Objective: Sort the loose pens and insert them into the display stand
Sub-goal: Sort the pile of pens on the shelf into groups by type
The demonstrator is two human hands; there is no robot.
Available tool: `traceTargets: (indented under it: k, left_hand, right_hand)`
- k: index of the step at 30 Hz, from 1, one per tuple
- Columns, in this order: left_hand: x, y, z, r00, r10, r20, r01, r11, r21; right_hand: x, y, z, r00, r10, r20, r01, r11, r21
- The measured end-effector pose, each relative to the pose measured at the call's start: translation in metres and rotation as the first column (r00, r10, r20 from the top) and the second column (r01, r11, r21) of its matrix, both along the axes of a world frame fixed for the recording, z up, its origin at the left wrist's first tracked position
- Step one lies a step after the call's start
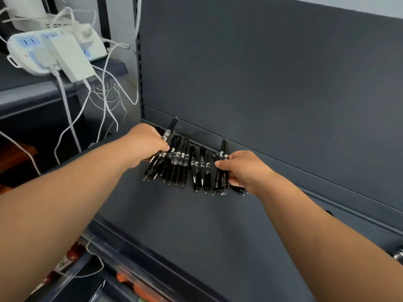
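The shelf (196,214) looks like painted sheet metal: dark grey, matt and smooth. The back panel (261,73) above its rear edge has the same dull finish. The pens (187,164) along that rear edge are glossy black plastic with clear sections, white labels and small bright metal tips. Beyond the shelf's left edge, the power strip (28,49) and adapter (69,59) are smooth white plastic with a slight sheen. The cables (65,101) are white and smooth.

Row of pens (182,163) on the shelf (185,225) against the back panel (261,73); power strip (24,46) at upper left
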State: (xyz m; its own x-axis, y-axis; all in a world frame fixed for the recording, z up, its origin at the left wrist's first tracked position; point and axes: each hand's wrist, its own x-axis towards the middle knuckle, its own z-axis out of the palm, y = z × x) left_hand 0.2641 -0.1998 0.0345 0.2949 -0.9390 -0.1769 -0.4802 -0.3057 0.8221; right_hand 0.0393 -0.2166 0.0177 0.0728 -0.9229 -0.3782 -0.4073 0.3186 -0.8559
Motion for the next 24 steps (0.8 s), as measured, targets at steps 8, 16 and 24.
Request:
traceTargets:
  k: [8,16,24]
  left_hand:
    - [-0.01,-0.014,-0.016,0.995,-0.096,-0.034,0.098,0.993,0.065]
    - [-0.011,-0.01,-0.02,0.962,-0.186,0.199,0.176,0.982,0.07]
    - [-0.051,0.014,-0.009,0.81,-0.254,0.529,0.35,0.932,-0.088]
  right_hand:
    - [0.017,-0.002,-0.004,0.992,-0.036,-0.122,0.028,0.998,-0.061]
    - [0.008,0.01,-0.006,0.951,-0.04,-0.307,-0.033,0.973,-0.228]
    - [-0.028,0.042,0.003,0.86,-0.042,-0.509,-0.181,0.907,-0.38]
